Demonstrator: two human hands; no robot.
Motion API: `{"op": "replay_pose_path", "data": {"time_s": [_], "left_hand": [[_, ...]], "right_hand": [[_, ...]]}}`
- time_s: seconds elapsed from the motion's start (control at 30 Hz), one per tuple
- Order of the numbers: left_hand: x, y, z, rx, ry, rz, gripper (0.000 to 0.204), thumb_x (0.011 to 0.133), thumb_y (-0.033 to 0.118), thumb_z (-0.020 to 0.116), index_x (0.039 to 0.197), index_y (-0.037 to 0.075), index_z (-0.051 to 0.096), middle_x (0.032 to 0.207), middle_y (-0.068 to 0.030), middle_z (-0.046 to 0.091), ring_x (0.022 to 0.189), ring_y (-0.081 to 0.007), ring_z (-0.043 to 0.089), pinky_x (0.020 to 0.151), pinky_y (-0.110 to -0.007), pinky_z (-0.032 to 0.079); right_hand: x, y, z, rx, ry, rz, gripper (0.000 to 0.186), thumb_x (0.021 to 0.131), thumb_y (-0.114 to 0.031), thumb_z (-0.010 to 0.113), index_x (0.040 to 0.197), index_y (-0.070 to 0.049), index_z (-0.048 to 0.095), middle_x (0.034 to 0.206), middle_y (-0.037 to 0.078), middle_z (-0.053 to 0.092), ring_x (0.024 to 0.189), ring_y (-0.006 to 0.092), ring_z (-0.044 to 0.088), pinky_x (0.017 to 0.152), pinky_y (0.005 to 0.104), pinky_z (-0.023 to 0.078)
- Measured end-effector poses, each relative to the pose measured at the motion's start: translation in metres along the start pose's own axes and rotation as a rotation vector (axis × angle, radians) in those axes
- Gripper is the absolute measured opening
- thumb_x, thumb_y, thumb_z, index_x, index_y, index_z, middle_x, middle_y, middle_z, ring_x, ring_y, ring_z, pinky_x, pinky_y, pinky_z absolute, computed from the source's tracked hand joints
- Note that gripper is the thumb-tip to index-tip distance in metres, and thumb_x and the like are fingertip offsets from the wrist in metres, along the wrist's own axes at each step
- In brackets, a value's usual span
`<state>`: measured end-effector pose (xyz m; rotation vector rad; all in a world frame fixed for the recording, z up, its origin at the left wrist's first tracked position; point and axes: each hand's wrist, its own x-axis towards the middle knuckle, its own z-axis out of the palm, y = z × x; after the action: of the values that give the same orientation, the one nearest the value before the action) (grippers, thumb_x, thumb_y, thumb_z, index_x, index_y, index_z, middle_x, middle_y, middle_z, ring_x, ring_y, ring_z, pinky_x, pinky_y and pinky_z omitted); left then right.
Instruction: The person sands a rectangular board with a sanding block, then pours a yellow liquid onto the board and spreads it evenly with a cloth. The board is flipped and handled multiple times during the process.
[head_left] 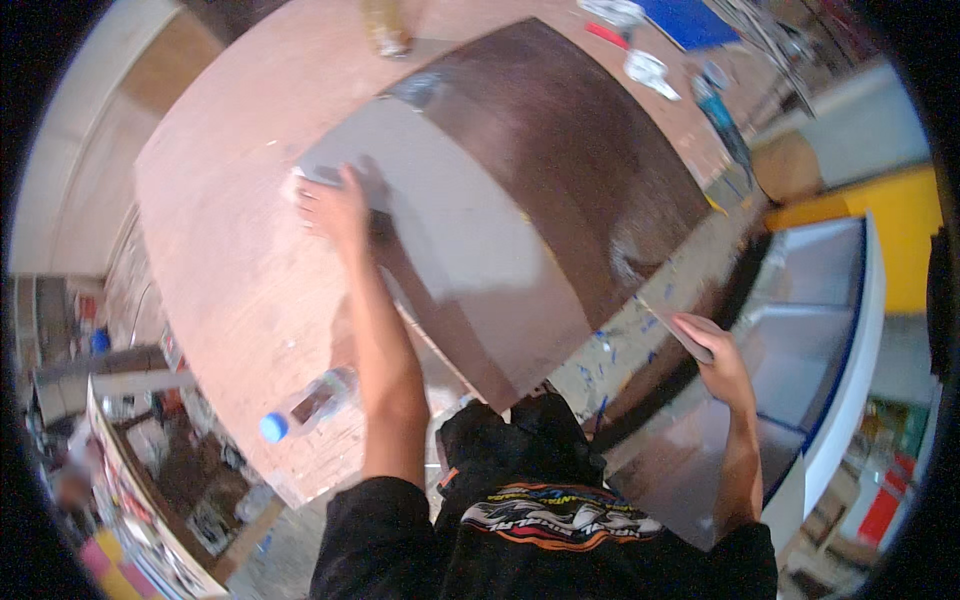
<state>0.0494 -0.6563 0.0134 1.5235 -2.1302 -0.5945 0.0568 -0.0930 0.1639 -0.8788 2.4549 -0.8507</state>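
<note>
A grey sheet (455,205) lies over part of a dark brown, glossy panel (590,130) on the table. My left hand (335,212) is at the grey sheet's far left corner, its fingers curled over the edge; what lies under them is blurred. On the right, my right hand (728,372) is closed on a thin, flat, brownish-grey spreader-like piece (684,336), held out beside the panel's near right edge. The piece's exact kind does not show.
The wooden table (230,190) carries a bottle with a blue cap (325,398) near my left forearm and a yellowish bottle (388,28) at the back. A teal power tool (722,112) lies far right. A white shelf unit (840,330) stands at right.
</note>
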Motion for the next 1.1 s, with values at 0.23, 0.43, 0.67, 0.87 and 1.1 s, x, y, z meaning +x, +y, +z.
{"op": "replay_pose_path", "data": {"time_s": [0.23, 0.43, 0.67, 0.87, 1.1], "left_hand": [[-0.082, -0.035, -0.017, -0.170, -0.141, 0.024, 0.099, 0.092, 0.051, 0.063, 0.154, -0.009, 0.014, 0.159, -0.0291, 0.024, 0.150, -0.0445, 0.016, 0.118, -0.065, 0.010], [-0.083, -0.030, -0.026, -0.242, -0.152, -0.011, 0.092, 0.093, 0.042, 0.067, 0.153, -0.009, 0.018, 0.158, -0.0266, 0.028, 0.150, -0.0438, 0.017, 0.118, -0.065, 0.007], [-0.079, -0.019, -0.026, -0.231, -0.180, -0.046, 0.092, 0.091, 0.041, 0.068, 0.153, -0.006, 0.020, 0.157, -0.0242, 0.030, 0.150, -0.0425, 0.018, 0.118, -0.064, 0.006], [-0.078, -0.020, -0.028, -0.166, -0.190, -0.060, 0.091, 0.091, 0.041, 0.069, 0.154, -0.004, 0.021, 0.157, -0.0217, 0.031, 0.150, -0.0412, 0.019, 0.118, -0.064, 0.007], [-0.077, -0.021, -0.024, -0.174, -0.203, -0.076, 0.092, 0.091, 0.041, 0.069, 0.155, -0.004, 0.020, 0.157, -0.0216, 0.031, 0.150, -0.0409, 0.018, 0.118, -0.064, 0.007]], "right_hand": [[0.101, -0.059, 0.002, -0.057, -0.102, -0.192, 0.075, 0.065, 0.019, 0.050, 0.134, -0.007, 0.062, 0.139, 0.018, 0.059, 0.135, 0.0358, 0.050, 0.114, 0.0395, 0.036], [0.257, -0.108, 0.049, -0.130, -0.080, -0.538, 0.073, 0.068, 0.015, 0.052, 0.137, -0.009, 0.059, 0.140, 0.015, 0.058, 0.133, 0.0370, 0.050, 0.112, 0.0432, 0.039], [0.423, -0.143, 0.133, -0.338, 0.088, -0.600, 0.060, 0.080, 0.006, 0.054, 0.137, -0.014, 0.060, 0.142, 0.011, 0.056, 0.132, 0.0334, 0.050, 0.105, 0.0494, 0.042], [0.487, -0.152, 0.187, -0.589, 0.117, -0.592, 0.053, 0.089, -0.001, 0.052, 0.139, -0.018, 0.058, 0.146, 0.006, 0.053, 0.133, 0.0315, 0.048, 0.096, 0.0579, 0.043], [0.513, -0.153, 0.195, -0.564, 0.056, -0.596, 0.045, 0.092, -0.010, 0.054, 0.136, -0.017, 0.060, 0.145, 0.006, 0.053, 0.131, 0.0333, 0.049, 0.098, 0.0632, 0.042]]}}
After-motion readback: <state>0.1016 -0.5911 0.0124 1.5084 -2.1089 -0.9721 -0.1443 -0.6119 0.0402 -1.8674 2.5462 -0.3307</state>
